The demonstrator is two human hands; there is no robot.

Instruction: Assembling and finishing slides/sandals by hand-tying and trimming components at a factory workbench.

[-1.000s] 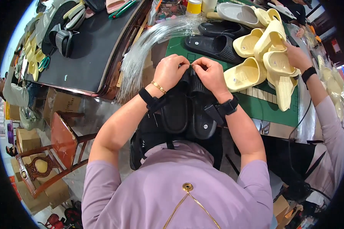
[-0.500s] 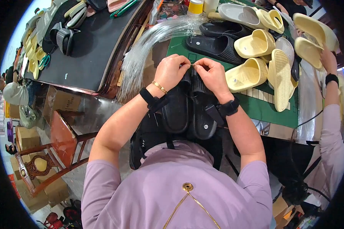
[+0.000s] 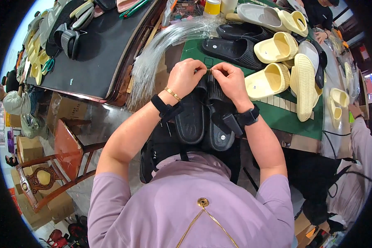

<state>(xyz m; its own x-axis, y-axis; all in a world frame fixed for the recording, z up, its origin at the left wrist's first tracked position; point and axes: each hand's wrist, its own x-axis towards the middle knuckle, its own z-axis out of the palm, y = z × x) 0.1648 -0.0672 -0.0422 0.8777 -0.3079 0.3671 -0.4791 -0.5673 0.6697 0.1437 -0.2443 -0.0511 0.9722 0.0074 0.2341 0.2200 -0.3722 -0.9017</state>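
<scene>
1. Two black slippers (image 3: 206, 120) lie side by side under my hands, their long axes running from my chest away toward the desk (image 3: 293, 120), toes at the far end.
2. My left hand (image 3: 185, 77) sits on the far end of the left slipper, fingers curled and pinched together at the spot where the two toe ends meet.
3. My right hand (image 3: 230, 80) mirrors it on the right slipper, thumb and forefinger pressed together on something too small to make out; the two hands nearly touch at that pinch.
4. Both hands are equally near the pair; the slippers' heels reach back below my wrists toward my lap.
5. Just beyond my left hand fans a sheaf of clear plastic strands (image 3: 161, 49).
6. Beyond and to the right of my right hand lie yellow slippers (image 3: 273, 78) on the green mat.
</scene>
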